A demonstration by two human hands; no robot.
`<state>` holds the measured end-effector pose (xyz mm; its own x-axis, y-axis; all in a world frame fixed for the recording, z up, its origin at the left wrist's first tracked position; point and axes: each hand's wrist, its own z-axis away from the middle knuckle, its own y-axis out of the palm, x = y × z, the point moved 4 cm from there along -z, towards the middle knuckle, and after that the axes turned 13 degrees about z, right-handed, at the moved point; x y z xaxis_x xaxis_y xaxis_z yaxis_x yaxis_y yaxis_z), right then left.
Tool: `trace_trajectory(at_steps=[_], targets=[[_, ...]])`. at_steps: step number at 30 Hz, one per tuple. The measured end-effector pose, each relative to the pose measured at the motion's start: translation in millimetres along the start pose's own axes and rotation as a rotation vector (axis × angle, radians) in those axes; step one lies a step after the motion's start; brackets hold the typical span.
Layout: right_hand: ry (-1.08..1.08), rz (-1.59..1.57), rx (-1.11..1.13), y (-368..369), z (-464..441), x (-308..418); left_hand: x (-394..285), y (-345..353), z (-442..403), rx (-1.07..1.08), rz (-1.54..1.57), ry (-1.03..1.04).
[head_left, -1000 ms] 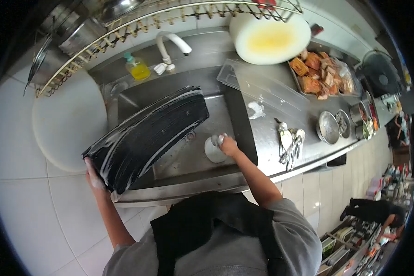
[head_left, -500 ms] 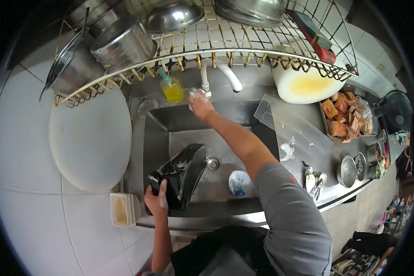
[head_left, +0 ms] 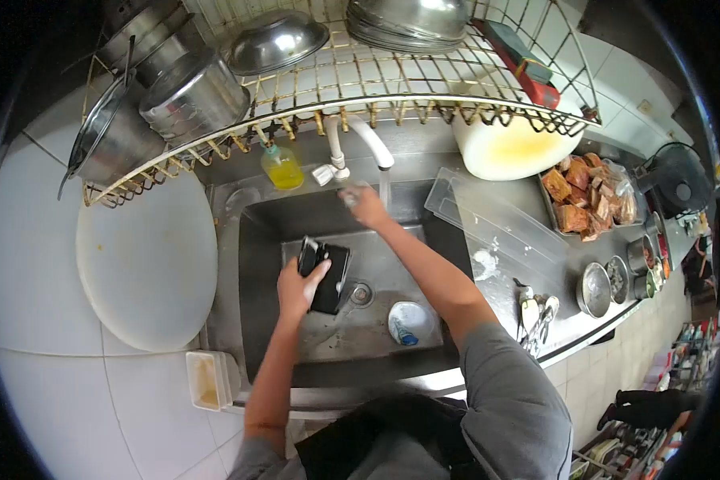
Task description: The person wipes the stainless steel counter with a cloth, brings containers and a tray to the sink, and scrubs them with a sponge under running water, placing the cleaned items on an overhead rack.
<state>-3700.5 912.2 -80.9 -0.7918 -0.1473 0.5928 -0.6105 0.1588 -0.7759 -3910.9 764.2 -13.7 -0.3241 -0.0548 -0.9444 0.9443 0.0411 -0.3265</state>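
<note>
My left hand [head_left: 298, 288] grips a glossy black box-like container [head_left: 330, 282], thumb on its near face, tilted above the floor of the steel sink [head_left: 258, 336]. Just below the white faucet [head_left: 368, 140], my right hand [head_left: 365, 208] is at the sink's back edge, apart from the container; its fingers are blurred. A stream of water appears to fall from the spout beside that hand. On the sink floor, right of the drain [head_left: 361, 294], lies a white bowl-like dish [head_left: 418, 314] with something blue and white in it.
Yellow soap fills a pump bottle [head_left: 283, 171] behind the sink. A wire rack [head_left: 352, 100] with metal pots overhangs the back. To the right are a clear plastic lid [head_left: 496, 216], spoons [head_left: 538, 320], a metal bowl [head_left: 594, 290] and a tray of meat chunks [head_left: 580, 196].
The black container has moved up and right, toward the faucet, and turned in my left hand. My right hand has come down from the faucet handle, and water now appears to run.
</note>
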Motion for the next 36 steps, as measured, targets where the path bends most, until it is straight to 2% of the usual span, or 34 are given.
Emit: trace_trajectory(at_steps=[1, 4, 7, 10, 11, 13, 15, 17, 18, 21, 22, 23, 26, 29, 31, 32, 36], targets=[[0.121, -0.011, 0.108, -12, 16, -18, -7, 10, -10, 0.034, 0.012, 0.078], [0.108, -0.182, 0.243, -56, 18, -47, -22, 46, -49, 0.199, -0.192, 0.103], [0.031, -0.013, 0.248, -115, 1, -12, -32, 89, -87, 0.371, -0.214, 0.264], [-0.038, -0.251, 0.356, -131, -15, 6, -45, 122, -120, 0.514, -0.366, 0.231], [-0.067, -0.169, 0.353, -133, -18, 10, -30, 139, -140, 0.575, -0.387, 0.192], [-0.124, -0.007, 0.348, -137, -20, 22, -39, 158, -143, 0.611, 0.308, 0.433], [-0.045, 0.022, 0.352, -141, -18, 24, -30, 173, -168, 0.450, -0.368, 0.557], [0.017, 0.055, 0.326, -135, -23, 17, -87, 152, -130, 0.499, -0.454, 0.299], [-0.018, 0.057, 0.290, -131, -24, 15, -106, 144, -114, 0.522, -0.494, 0.169], [-0.081, 0.101, 0.218, -125, -21, 12, -61, 159, -136, 0.357, -0.561, 0.697], [-0.074, 0.139, 0.220, -129, -18, 17, -57, 162, -139, 0.263, -0.735, 0.713], [-0.068, 0.178, 0.222, -133, -16, 22, -53, 162, -142, 0.260, -0.758, 0.711], [0.003, 0.039, 0.353, -135, -13, 26, -52, 155, -141, 0.252, -0.787, 0.703], [-0.083, 0.161, 0.182, -133, -14, 29, -62, 146, -135, 0.251, -0.765, 0.636], [-0.085, 0.198, 0.157, -135, -14, 36, -61, 141, -130, 0.269, -0.792, 0.507], [-0.086, 0.217, 0.144, -137, -14, 40, -62, 140, -129, 0.280, -0.755, 0.511], [-0.020, -0.022, 0.299, -108, -28, 9, -66, 133, -135, 0.405, -0.687, 0.512]])
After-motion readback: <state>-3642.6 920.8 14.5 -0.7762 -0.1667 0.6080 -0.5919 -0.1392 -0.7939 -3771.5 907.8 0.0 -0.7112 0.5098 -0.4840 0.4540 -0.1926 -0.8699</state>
